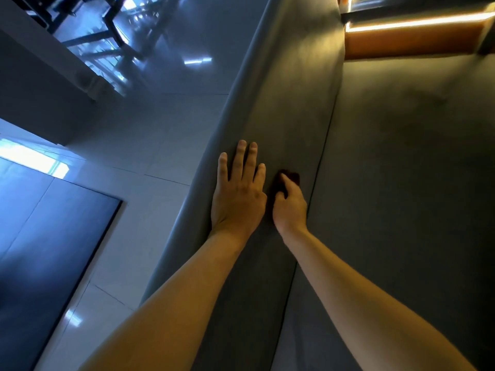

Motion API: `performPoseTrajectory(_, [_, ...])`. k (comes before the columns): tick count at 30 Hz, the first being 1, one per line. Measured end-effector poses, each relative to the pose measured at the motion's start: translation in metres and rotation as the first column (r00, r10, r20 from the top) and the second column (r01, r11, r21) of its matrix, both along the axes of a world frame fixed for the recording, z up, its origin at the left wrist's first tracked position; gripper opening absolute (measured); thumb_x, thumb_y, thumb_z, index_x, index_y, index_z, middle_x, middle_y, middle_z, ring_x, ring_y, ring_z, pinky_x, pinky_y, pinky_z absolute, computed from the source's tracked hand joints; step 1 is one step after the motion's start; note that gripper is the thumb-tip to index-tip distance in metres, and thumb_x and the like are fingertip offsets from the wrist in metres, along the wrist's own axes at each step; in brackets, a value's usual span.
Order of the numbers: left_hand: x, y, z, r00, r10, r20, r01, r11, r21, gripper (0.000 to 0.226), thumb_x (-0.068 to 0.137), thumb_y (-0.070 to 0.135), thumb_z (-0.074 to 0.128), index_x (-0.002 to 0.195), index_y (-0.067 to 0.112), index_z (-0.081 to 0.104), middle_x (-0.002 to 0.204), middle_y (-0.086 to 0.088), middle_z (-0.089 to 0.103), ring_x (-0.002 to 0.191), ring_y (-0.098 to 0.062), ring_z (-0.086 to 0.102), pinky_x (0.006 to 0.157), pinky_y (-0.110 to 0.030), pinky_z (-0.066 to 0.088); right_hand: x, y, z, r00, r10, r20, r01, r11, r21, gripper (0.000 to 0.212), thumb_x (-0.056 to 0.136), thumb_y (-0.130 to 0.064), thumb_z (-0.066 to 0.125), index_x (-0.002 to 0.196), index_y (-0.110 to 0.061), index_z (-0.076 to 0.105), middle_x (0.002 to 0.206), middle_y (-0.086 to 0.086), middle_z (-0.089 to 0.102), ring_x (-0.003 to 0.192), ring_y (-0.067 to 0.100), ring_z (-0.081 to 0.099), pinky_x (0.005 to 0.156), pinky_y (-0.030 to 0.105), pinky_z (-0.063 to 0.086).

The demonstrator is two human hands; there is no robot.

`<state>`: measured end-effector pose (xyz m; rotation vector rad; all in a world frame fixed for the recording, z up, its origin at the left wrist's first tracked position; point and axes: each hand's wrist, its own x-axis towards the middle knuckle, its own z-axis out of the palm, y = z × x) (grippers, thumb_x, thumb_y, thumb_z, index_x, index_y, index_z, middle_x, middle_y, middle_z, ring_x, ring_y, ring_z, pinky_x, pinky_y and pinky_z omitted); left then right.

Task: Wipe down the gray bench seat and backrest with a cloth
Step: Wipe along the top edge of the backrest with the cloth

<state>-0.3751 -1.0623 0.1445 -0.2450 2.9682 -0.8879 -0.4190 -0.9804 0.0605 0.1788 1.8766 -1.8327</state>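
My left hand (238, 199) flat on the gray bench seat (281, 103), fingers straight, my right hand (290, 207) beside it grips a dark cloth (290, 176), near the backrest (401, 156)

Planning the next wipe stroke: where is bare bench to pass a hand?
Bare: the seat ahead, toward the orange ledge, and the backrest right of the seam. Crowded: left hand beside right hand gripping the cloth.

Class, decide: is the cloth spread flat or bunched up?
Bunched up. The right hand grips the cloth as a small dark wad on the bench seat.
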Motion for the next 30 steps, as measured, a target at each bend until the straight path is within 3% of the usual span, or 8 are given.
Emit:
performPoseTrajectory(4, [0.001,0.001,0.003,1.000,0.002,0.007,-0.003,1.000,0.016,0.059,0.104,0.042,0.026,0.158,0.020,0.031,0.169,-0.017,0.001,0.155,-0.039,-0.007,0.121,-0.061,-0.001,0.047,0.015,-0.003,0.999,0.048,0.016,-0.048,0.999,0.000,0.051,0.106,-0.008,0.043,0.153,-0.026,0.042,0.160,-0.007,0.036,0.150,0.011,0.029,0.123,0.030,0.023])
performPoseTrajectory(8, [0.001,0.002,0.003,1.000,0.010,0.015,-0.010,1.000,0.005,0.059,0.104,0.042,0.025,0.159,0.020,0.028,0.169,-0.017,-0.002,0.155,-0.038,-0.009,0.121,-0.061,-0.002,0.010,-0.002,-0.003,0.999,0.019,0.040,-0.018,0.999,-0.038,0.053,0.107,-0.011,0.040,0.158,-0.027,0.034,0.166,-0.008,0.025,0.153,0.011,0.020,0.125,0.034,0.020])
performPoseTrajectory(17, [0.001,0.001,0.000,1.000,-0.004,0.000,0.004,1.000,0.001,0.057,0.104,0.041,0.032,0.157,0.019,0.033,0.169,-0.018,0.002,0.155,-0.039,-0.005,0.121,-0.061,-0.001,-0.008,-0.004,-0.006,0.918,-0.152,0.365,0.174,0.984,-0.028,0.050,0.108,-0.018,0.035,0.155,-0.036,0.037,0.158,0.000,0.039,0.143,0.023,0.039,0.119,0.042,0.035])
performPoseTrajectory(20, [0.001,0.001,0.002,1.000,0.000,0.008,0.000,1.000,0.010,0.058,0.105,0.043,0.030,0.158,0.018,0.028,0.169,-0.017,0.000,0.155,-0.039,-0.007,0.121,-0.061,-0.003,0.000,-0.008,0.010,0.973,-0.096,0.208,0.126,0.982,-0.138,0.047,0.106,-0.016,0.042,0.148,-0.035,0.048,0.151,-0.004,0.049,0.139,0.017,0.046,0.117,0.044,0.039])
performPoseTrajectory(23, [0.001,0.002,0.000,1.000,0.004,-0.009,-0.004,1.000,-0.006,0.063,0.107,0.043,0.032,0.161,0.013,0.018,0.169,-0.016,0.000,0.155,-0.038,-0.008,0.120,-0.059,-0.007,-0.004,-0.014,0.026,0.998,-0.013,-0.062,-0.005,0.963,-0.268,0.044,0.104,-0.014,0.048,0.143,-0.033,0.055,0.148,-0.010,0.053,0.137,0.007,0.048,0.117,0.034,0.039])
performPoseTrajectory(26, [0.001,0.003,0.000,1.000,-0.004,-0.028,0.004,1.000,0.007,0.059,0.108,0.040,0.027,0.160,0.012,0.020,0.169,-0.015,0.005,0.156,-0.037,-0.005,0.121,-0.058,-0.005,-0.011,-0.009,0.015,0.962,0.072,-0.264,-0.110,0.985,-0.134,0.046,0.104,-0.008,0.049,0.146,-0.025,0.054,0.154,-0.006,0.048,0.144,0.005,0.039,0.119,0.020,0.030])
performPoseTrajectory(28, [0.001,0.002,-0.001,0.999,-0.010,-0.032,0.010,1.000,0.002,0.058,0.107,0.041,0.025,0.159,0.015,0.025,0.169,-0.016,0.005,0.156,-0.038,-0.003,0.121,-0.059,-0.002,-0.005,-0.001,-0.005,0.962,0.088,-0.260,-0.104,0.993,-0.047,0.048,0.104,-0.004,0.047,0.148,-0.024,0.051,0.158,-0.004,0.043,0.147,0.005,0.033,0.120,0.016,0.025])
performPoseTrajectory(30, [0.001,0.000,-0.002,1.000,-0.017,-0.024,0.017,1.000,-0.002,0.058,0.105,0.041,0.027,0.158,0.016,0.029,0.169,-0.017,0.005,0.156,-0.038,-0.002,0.121,-0.060,-0.001,0.002,0.009,-0.025,0.993,0.051,-0.102,-0.054,0.998,-0.031,0.050,0.105,-0.005,0.043,0.150,-0.027,0.047,0.159,-0.005,0.040,0.149,0.011,0.032,0.124,0.031,0.027])
